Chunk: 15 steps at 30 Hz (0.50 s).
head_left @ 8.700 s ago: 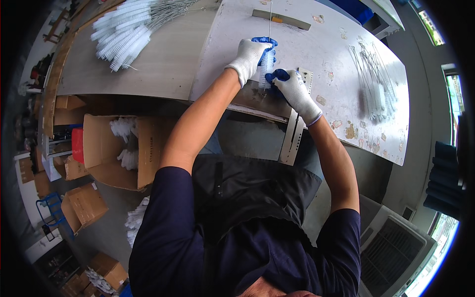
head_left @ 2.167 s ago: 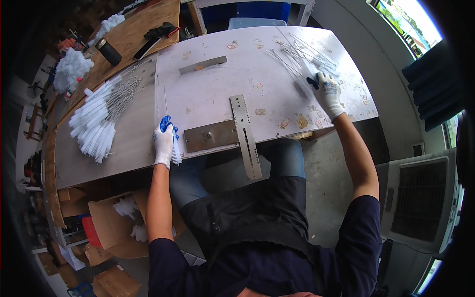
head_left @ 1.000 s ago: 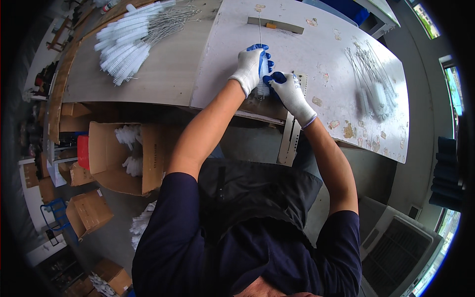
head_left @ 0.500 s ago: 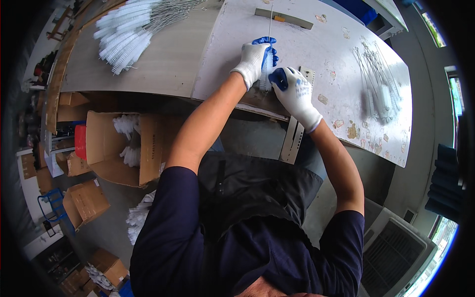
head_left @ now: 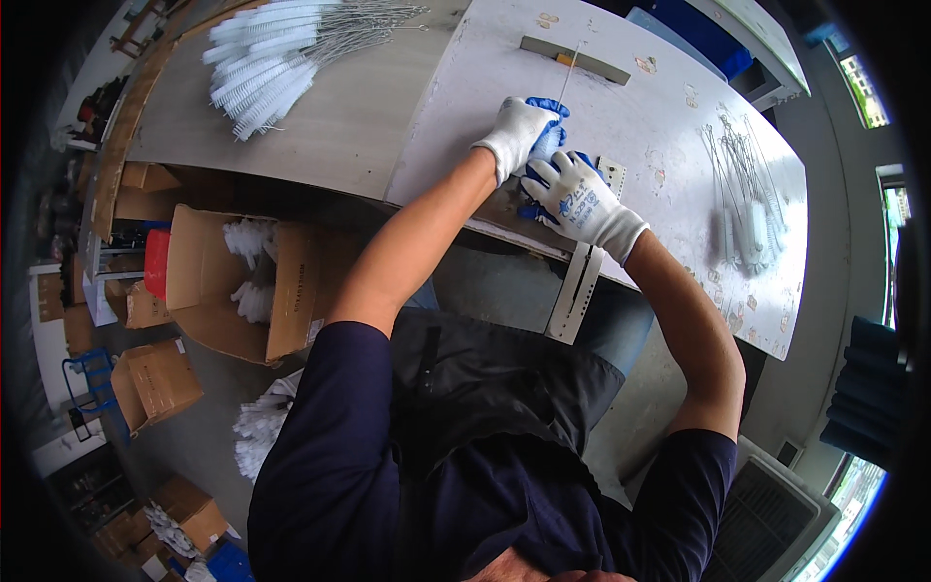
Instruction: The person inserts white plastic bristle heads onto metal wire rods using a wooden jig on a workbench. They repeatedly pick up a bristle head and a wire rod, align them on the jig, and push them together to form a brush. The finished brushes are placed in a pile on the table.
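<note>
White knitted gloves with blue palms are worn. By the left hand, whose fingers are curled closed, one bristle brush is held over the bench near its front edge, its wire pointed toward a metal bar. The near end is covered by the right hand, its fingers bent (whether the brush is gripped by them, it cannot be told). Further right, loose brushes are laid.
</note>
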### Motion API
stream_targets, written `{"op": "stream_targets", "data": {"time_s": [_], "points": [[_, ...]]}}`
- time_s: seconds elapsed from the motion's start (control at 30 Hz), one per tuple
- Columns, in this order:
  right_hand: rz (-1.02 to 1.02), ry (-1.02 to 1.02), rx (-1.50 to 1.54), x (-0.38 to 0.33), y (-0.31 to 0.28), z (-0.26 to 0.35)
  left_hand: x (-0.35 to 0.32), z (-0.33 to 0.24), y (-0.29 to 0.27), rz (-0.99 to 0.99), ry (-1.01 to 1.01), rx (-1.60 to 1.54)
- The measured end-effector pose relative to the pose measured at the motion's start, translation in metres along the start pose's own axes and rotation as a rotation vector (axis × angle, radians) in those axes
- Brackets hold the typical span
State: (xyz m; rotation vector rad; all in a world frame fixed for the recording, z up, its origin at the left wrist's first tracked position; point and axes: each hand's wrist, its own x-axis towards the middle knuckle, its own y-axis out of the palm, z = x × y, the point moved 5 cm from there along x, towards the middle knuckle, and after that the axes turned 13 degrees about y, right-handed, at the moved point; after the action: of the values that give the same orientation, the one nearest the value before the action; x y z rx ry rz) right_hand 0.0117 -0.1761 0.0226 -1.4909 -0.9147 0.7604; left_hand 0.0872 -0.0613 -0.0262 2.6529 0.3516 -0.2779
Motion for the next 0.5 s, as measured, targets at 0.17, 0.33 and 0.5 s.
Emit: {"op": "stream_targets", "data": {"time_s": [0.17, 0.33, 0.5], "points": [[-0.046, -0.005, 0.035, -0.006, 0.006, 0.003, 0.005, 0.013, 0.034, 0.244, 0.108, 0.329], [0.105, 0.24, -0.032, -0.007, -0.006, 0.023, -0.031, -0.022, 0.029, 0.09, 0.477, 0.804], [0.329, 0.482, 0.088, -0.005, -0.009, 0.034, -0.138, -0.009, -0.051, -0.327, 0.761, 0.805]]}}
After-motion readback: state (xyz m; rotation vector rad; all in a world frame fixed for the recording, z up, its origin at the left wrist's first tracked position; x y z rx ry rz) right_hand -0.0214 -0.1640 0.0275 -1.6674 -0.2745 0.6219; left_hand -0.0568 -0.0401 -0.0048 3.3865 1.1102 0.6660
